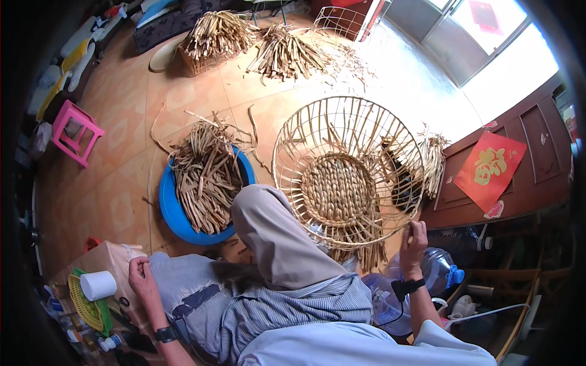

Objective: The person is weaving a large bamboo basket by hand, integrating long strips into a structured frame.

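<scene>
A round wire-frame basket (337, 186) with a braided plant-fibre bottom stands tilted in front of my knee, its open mouth toward me. My right hand (414, 244) is closed on the basket's rim at its lower right. My left hand (144, 282) is at the far left beside my leg, next to a cardboard box (116, 259). Its fingers are curled together, and whatever they hold, if anything, is too small to make out. Left of the basket, a blue tub (174, 216) is heaped with dry, flat plant strips (210, 174).
Bundles of dry strips (287, 55) lie at the back, one in a basket (204, 64). A pink stool (76, 133) stands at left. At right are a brown door (531, 143) and a large clear bottle (436, 268). A white cup (97, 285) sits on the box.
</scene>
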The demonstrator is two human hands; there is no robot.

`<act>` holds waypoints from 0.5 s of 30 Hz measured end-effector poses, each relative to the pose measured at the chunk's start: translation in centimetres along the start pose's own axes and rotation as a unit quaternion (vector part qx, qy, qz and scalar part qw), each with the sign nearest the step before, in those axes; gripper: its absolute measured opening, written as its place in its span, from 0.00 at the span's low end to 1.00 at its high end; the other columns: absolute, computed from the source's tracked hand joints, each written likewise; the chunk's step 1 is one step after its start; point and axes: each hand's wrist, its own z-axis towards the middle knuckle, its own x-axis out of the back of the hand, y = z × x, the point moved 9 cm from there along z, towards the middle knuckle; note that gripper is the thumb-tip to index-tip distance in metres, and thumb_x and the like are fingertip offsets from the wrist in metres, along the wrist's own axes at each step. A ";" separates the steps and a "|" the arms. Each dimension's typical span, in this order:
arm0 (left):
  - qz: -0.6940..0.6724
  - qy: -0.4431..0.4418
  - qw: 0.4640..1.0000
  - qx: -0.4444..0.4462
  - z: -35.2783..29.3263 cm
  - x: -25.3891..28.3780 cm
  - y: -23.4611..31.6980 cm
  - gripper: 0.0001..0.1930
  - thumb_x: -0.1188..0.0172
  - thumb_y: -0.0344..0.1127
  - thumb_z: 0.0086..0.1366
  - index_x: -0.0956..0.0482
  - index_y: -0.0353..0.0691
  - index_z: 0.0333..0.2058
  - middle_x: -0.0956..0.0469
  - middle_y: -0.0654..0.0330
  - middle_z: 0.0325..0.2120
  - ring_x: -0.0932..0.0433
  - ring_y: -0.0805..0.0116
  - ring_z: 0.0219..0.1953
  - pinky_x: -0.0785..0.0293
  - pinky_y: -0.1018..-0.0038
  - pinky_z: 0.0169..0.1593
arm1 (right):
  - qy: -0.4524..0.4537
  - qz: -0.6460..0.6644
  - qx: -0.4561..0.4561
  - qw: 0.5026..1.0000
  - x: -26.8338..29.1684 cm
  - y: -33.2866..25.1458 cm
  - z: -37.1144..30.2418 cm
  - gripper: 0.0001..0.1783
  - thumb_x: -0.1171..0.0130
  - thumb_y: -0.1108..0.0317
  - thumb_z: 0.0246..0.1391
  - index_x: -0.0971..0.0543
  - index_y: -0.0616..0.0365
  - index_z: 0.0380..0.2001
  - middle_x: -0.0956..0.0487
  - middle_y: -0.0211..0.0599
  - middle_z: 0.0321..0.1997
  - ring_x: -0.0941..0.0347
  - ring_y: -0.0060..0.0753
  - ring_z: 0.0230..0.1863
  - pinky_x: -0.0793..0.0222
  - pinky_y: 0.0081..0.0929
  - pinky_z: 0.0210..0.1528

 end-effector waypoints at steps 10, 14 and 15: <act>0.030 -0.004 1.000 -0.005 -0.3 0.4 1.0 0.05 0.43 0.21 0.71 0.21 0.33 0.43 0.19 0.57 0.34 0.20 0.67 0.36 0.21 0.69 0.45 | -0.070 -0.117 0.168 0.976 1.3 -10.6 1.2 0.14 0.23 0.69 0.52 0.21 0.55 0.34 0.25 0.38 0.32 0.25 0.46 0.36 0.30 0.45 0.42; 0.019 0.001 1.000 -0.009 0.1 0.1 0.8 0.04 0.43 0.21 0.72 0.21 0.33 0.41 0.20 0.59 0.33 0.21 0.69 0.35 0.23 0.71 0.45 | -0.237 -0.017 0.263 0.935 -3.9 -18.0 -1.0 0.16 0.27 0.67 0.54 0.22 0.56 0.42 0.22 0.40 0.39 0.20 0.47 0.45 0.26 0.45 0.47; 0.016 -0.002 1.000 -0.001 0.2 -0.2 1.0 0.04 0.43 0.21 0.72 0.21 0.33 0.42 0.20 0.60 0.34 0.21 0.69 0.36 0.23 0.71 0.45 | -0.335 -0.021 0.262 0.905 -6.6 -17.3 -2.5 0.17 0.30 0.67 0.57 0.23 0.56 0.47 0.21 0.41 0.41 0.19 0.47 0.46 0.25 0.45 0.48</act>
